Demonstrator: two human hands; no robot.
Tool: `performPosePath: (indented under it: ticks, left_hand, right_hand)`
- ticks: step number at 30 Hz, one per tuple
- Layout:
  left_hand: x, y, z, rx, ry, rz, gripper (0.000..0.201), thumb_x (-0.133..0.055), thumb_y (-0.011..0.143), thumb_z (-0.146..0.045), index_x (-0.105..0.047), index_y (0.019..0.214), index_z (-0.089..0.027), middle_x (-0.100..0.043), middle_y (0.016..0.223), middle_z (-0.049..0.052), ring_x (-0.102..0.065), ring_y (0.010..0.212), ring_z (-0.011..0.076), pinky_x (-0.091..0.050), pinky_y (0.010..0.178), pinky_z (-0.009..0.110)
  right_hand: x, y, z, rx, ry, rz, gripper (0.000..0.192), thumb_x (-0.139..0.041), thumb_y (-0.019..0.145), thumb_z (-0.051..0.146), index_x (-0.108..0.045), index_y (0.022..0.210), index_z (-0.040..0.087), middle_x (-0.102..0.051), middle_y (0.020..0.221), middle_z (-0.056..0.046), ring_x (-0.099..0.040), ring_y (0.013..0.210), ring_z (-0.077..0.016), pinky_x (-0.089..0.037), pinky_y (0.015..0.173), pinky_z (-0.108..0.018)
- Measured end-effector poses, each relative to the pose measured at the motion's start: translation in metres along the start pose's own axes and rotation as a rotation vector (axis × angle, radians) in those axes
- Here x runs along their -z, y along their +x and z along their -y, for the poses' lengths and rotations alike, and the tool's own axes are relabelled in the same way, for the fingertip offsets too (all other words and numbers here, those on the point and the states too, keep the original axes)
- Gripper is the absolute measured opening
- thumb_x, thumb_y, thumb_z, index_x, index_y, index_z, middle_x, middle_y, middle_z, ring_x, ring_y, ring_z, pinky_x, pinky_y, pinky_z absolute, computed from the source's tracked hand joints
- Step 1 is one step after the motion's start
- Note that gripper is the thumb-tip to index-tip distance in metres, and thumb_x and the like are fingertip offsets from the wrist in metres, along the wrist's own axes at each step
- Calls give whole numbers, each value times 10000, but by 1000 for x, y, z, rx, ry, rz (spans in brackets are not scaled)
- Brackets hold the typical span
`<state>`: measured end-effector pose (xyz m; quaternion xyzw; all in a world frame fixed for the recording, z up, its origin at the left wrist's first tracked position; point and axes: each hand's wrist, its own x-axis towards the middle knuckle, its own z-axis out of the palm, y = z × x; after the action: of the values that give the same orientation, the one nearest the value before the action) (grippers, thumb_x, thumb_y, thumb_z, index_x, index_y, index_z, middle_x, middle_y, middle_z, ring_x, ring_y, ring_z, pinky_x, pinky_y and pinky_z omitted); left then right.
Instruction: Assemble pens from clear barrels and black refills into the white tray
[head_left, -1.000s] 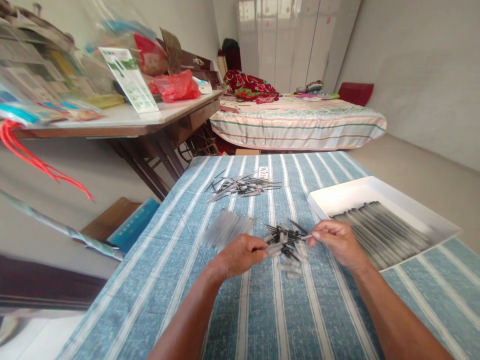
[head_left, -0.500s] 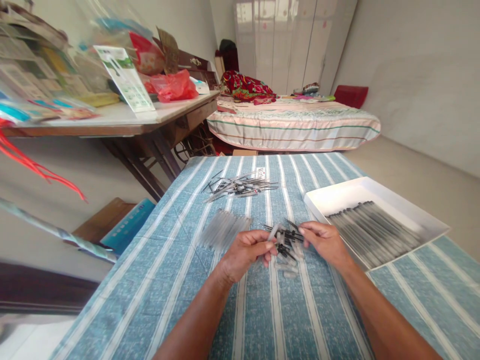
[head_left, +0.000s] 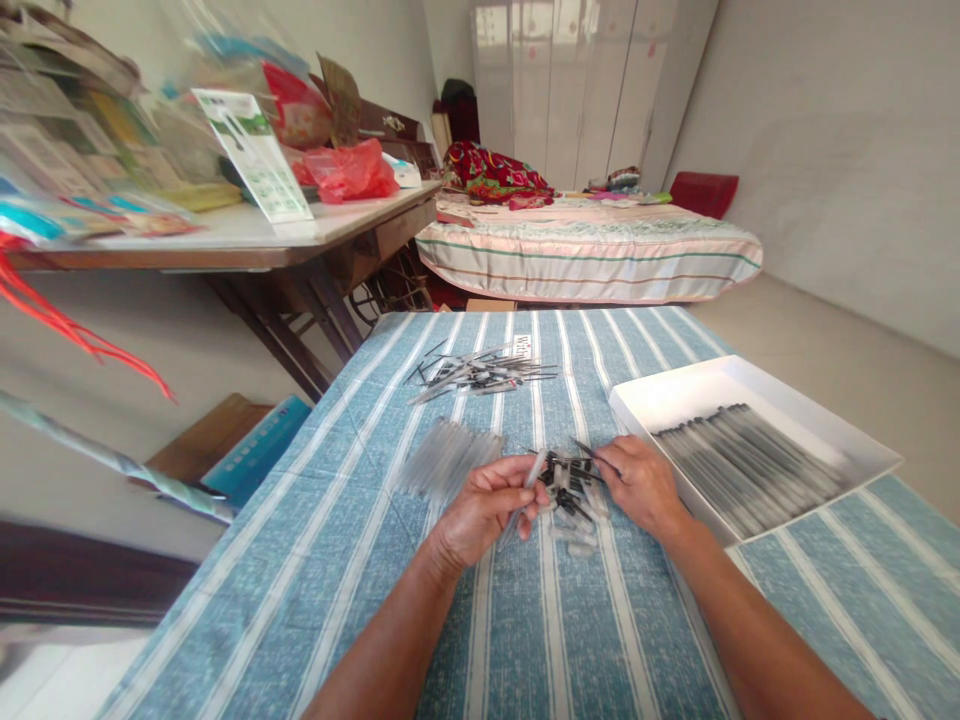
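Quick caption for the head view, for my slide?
Left hand holds a clear tube; right hand rests on small parts pile.

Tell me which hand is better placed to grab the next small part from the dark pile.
Right, probably. The right hand already rests on the dark pile of small parts, fingers down. The left hand is closed around a clear tube, so it is occupied.

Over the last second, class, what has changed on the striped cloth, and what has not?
The left hand lifted a clear tube from the small pile and holds it tilted upward. The right hand came down onto that pile. The clear tube bundle, the far pile of refills and the white tray stayed put.
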<state>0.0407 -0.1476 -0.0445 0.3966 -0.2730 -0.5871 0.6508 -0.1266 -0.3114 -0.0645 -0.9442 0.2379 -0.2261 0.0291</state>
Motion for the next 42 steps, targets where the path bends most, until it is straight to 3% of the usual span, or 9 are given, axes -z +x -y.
performPosePath:
  ticks: [8, 15, 18, 21, 24, 26, 31, 42]
  left_hand:
    - [-1, -2, 1, 44, 16, -34, 286, -660, 687, -209, -655, 961, -128, -616, 642, 49, -477, 443, 72, -315, 354, 169]
    - [0, -1, 5, 104, 73, 0, 295, -666, 694, -265, -654, 959, -137, -617, 627, 40, -460, 406, 57, -310, 352, 166]
    - [-1, -2, 6, 121, 99, -3, 275, -667, 691, -266, -654, 932, -136, -623, 627, 36, -462, 399, 54, -320, 355, 165]
    - [-2, -3, 6, 129, 120, 3, 267, -661, 693, -272, -651, 919, -131, -625, 629, 32, -464, 397, 56, -328, 354, 171]
    - [-3, -3, 5, 135, 151, 16, 280, -659, 697, -287, -651, 925, -125, -624, 631, 31, -475, 407, 58, -328, 357, 171]
    - [-3, -3, 5, 133, 163, 29, 294, -655, 703, -296, -649, 943, -126, -623, 637, 29, -475, 410, 56, -331, 360, 170]
    - [-1, -3, 7, 133, 176, 65, 311, -637, 723, -297, -640, 978, -118, -621, 653, 30, -472, 411, 54, -347, 367, 174]
    - [-2, -2, 8, 131, 179, 81, 311, -619, 736, -276, -637, 1001, -115, -624, 659, 38, -471, 417, 56, -352, 357, 165]
  right_hand:
    - [8, 6, 13, 132, -196, 216, 226, -454, 818, 102, -653, 783, 203, -557, 777, -58, -451, 809, -192, -308, 691, -289]
    - [7, 7, 11, 129, -143, 188, 242, -435, 841, 147, -635, 711, 181, -569, 779, -84, -462, 816, -211, -341, 700, -317]
    - [8, 8, 11, 106, 105, 75, 226, -450, 831, 174, -642, 712, 172, -592, 782, -93, -489, 822, -214, -380, 733, -333]
    - [10, 8, 19, -56, 626, -49, 146, -534, 792, 253, -652, 749, 179, -614, 755, -55, -538, 760, -178, -426, 714, -308]
    - [9, 8, 31, -325, 1166, -30, 157, -628, 726, 324, -657, 753, 172, -634, 698, -19, -557, 629, -135, -446, 607, -264]
    - [7, 7, 39, -436, 1381, 15, 177, -668, 690, 330, -665, 755, 165, -648, 677, -17, -557, 582, -121, -439, 560, -247]
    - [1, 5, 51, -506, 1574, 58, 159, -702, 663, 298, -672, 739, 162, -670, 643, -25, -577, 558, -113, -436, 529, -227]
    - [0, 5, 54, -518, 1683, 88, 143, -702, 674, 278, -658, 738, 158, -673, 616, -23, -582, 535, -111, -443, 520, -225]
